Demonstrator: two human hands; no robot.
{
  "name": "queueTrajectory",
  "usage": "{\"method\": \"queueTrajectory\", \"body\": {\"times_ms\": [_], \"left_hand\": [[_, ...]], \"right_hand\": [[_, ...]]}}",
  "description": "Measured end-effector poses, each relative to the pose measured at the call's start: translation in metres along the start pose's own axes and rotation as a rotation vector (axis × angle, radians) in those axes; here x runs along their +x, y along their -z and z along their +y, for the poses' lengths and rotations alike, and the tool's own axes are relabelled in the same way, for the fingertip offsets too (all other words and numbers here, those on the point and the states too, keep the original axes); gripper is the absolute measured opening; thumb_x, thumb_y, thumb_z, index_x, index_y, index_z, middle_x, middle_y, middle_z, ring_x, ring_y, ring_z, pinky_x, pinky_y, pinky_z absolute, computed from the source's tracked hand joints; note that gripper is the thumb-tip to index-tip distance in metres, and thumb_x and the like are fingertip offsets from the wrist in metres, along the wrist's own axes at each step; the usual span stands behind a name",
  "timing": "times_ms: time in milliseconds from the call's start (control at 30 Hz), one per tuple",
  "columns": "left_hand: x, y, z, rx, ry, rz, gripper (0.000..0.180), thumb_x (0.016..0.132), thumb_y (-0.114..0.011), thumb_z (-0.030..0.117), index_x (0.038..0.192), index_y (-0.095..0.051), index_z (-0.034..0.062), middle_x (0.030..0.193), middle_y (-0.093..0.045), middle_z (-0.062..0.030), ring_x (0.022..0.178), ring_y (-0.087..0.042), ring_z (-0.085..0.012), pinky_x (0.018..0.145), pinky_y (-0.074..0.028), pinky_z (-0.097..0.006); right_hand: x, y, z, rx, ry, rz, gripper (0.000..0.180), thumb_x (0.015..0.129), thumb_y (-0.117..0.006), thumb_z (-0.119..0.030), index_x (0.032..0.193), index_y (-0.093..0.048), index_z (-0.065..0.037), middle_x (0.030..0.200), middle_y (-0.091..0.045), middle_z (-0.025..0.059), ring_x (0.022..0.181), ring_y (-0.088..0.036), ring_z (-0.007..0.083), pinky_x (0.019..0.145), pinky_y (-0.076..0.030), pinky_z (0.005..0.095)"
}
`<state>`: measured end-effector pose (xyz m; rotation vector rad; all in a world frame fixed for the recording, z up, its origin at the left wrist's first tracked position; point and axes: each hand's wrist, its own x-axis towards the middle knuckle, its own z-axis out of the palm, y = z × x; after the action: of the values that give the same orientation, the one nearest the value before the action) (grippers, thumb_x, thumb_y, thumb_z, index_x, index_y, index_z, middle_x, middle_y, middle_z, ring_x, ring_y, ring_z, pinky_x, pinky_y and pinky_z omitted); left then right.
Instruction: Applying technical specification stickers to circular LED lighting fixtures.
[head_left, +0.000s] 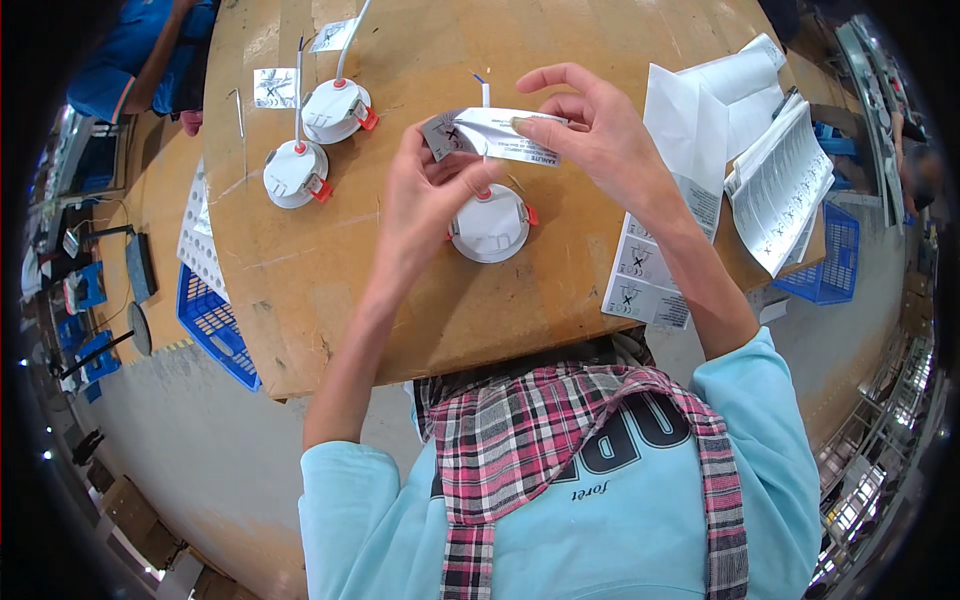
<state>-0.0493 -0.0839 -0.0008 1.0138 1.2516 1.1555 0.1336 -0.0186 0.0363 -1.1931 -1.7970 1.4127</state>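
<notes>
A silver-white printed label (500, 138) is stretched between my two hands above the table, slightly curled. My left hand (425, 195) is closed on its left end, thumb low near the cable. My right hand (605, 130) pinches the right end with the thumb in front, its index finger raised. Behind the label runs a white cable (486, 95) with its wire end sticking up; whether the label touches it I cannot tell. The cable leads to a round white downlight (490, 228) with red-tipped clips, lying just below my hands.
Two more downlights, one nearer (296, 174) and one farther (336, 111), lie at left with cables and labels (276, 88). Label sheets (645, 262) and a folded paper stack (785, 185) lie at right. Blue crates (215, 325) stand beside the table (330, 290). Another person's arm (160, 55) is at upper left.
</notes>
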Motion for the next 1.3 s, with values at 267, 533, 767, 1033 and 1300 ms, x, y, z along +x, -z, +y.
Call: {"method": "queueTrajectory", "body": {"times_ms": [267, 533, 767, 1033, 1300], "left_hand": [[-0.022, -0.023, -0.011, 0.335, -0.175, 0.157, 0.108, 0.071, -0.078, 0.008, 0.144, 0.001, 0.002, 0.12, -0.045, -0.0204, 0.092, -0.06, -0.0229, 0.079, -0.052, -0.035], [-0.016, -0.01, -0.018, 0.262, -0.183, 0.148, 0.087, 0.078, -0.071, 0.013, 0.142, -0.014, -0.0034, 0.121, -0.046, -0.0188, 0.099, -0.057, -0.0226, 0.086, -0.047, -0.036], [-0.011, -0.004, 0.022, -0.642, 0.049, -0.071, 0.069, 0.094, -0.042, 0.049, 0.133, -0.033, -0.0068, 0.12, -0.051, -0.0199, 0.115, -0.051, -0.0271, 0.1, -0.039, -0.037], [-0.008, -0.03, 0.021, -1.188, 0.404, -0.728, 0.095, 0.083, -0.036, 0.073, 0.136, -0.029, -0.0054, 0.136, -0.041, -0.0189, 0.12, -0.049, -0.0315, 0.103, -0.039, -0.046], [-0.014, -0.026, 0.032, -1.009, 0.412, -0.396, 0.065, 0.088, -0.05, 0.058, 0.123, -0.046, 0.0026, 0.111, -0.059, -0.0099, 0.102, -0.059, -0.0213, 0.093, -0.046, -0.039]], "right_hand": [[-0.002, 0.016, -0.027, 0.096, 0.018, -0.074, 0.036, 0.083, -0.065, -0.016, 0.113, -0.053, 0.0, 0.077, -0.063, 0.0055, 0.07, -0.059, 0.0101, 0.061, -0.045, 0.0231], [-0.026, 0.032, -0.113, 0.377, -0.083, -0.151, 0.038, 0.083, -0.065, -0.006, 0.115, -0.048, 0.006, 0.078, -0.059, 0.0037, 0.065, -0.052, 0.0051, 0.056, -0.037, 0.0158], [-0.026, 0.025, -0.05, 0.447, 0.373, -0.2, 0.04, 0.083, -0.066, -0.01, 0.119, -0.051, 0.003, 0.083, -0.059, 0.0018, 0.075, -0.056, 0.0055, 0.064, -0.044, 0.0194], [-0.012, 0.017, -0.034, 0.623, 0.483, -0.374, 0.044, 0.08, -0.07, -0.014, 0.115, -0.051, 0.005, 0.096, -0.06, 0.0087, 0.078, -0.056, 0.0072, 0.077, -0.045, 0.0224], [-0.007, 0.019, -0.016, 0.6, 0.539, -0.37, 0.043, 0.078, -0.072, -0.018, 0.11, -0.053, 0.003, 0.099, -0.061, 0.0104, 0.076, -0.057, 0.0077, 0.075, -0.046, 0.0227]]}}
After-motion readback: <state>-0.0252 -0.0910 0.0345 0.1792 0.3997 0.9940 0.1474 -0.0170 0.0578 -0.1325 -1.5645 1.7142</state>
